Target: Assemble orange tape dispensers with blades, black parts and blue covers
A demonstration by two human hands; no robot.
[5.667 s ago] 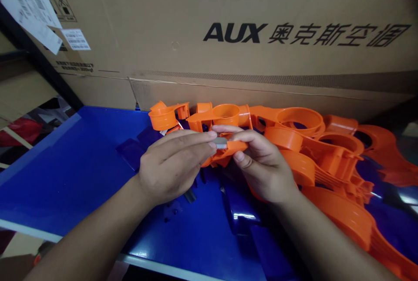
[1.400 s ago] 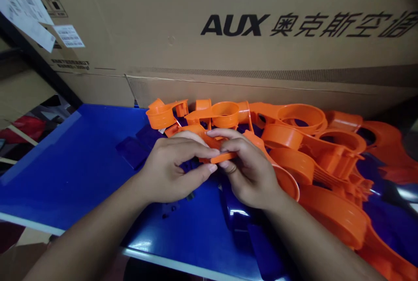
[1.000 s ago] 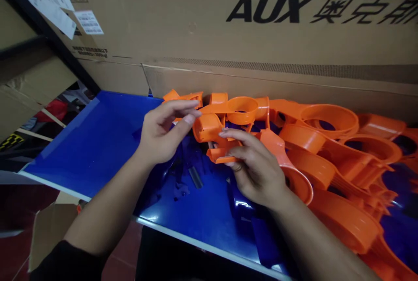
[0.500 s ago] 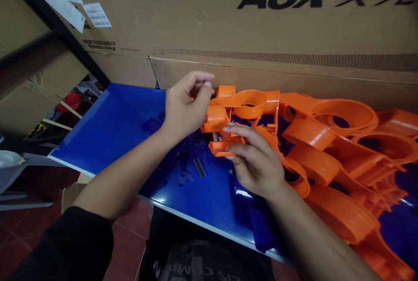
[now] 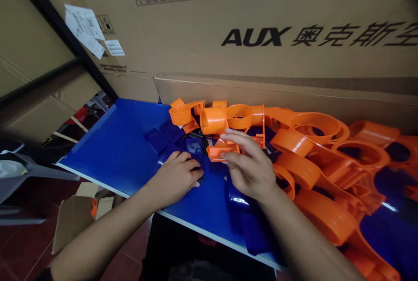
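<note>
My right hand (image 5: 250,163) grips an orange plastic tape dispenser (image 5: 217,152) between thumb and fingers, its flat end turned toward the left. The dispenser's round ring (image 5: 214,120) seems to rise above my fingertips. Low on the blue tabletop, my left hand (image 5: 179,176) lies palm down with its fingers curled in. A dark edge shows under those fingers, but what they hold is hidden. Just beyond them lie small dark blue plastic parts (image 5: 155,140) and a small flat piece (image 5: 195,147). Another orange dispenser (image 5: 181,115) stands behind, apart from both hands.
A heap of orange dispensers (image 5: 326,185) covers the table's right side. Dark blue curved parts (image 5: 240,198) lie by my right wrist. A large cardboard box (image 5: 183,45) walls off the back. Below the left edge stands an open carton (image 5: 73,215).
My left hand has come down from beside the dispenser's ring to the tabletop, over the small parts. An orange dispenser now shows at the far left of the pile. My right hand keeps its grip.
</note>
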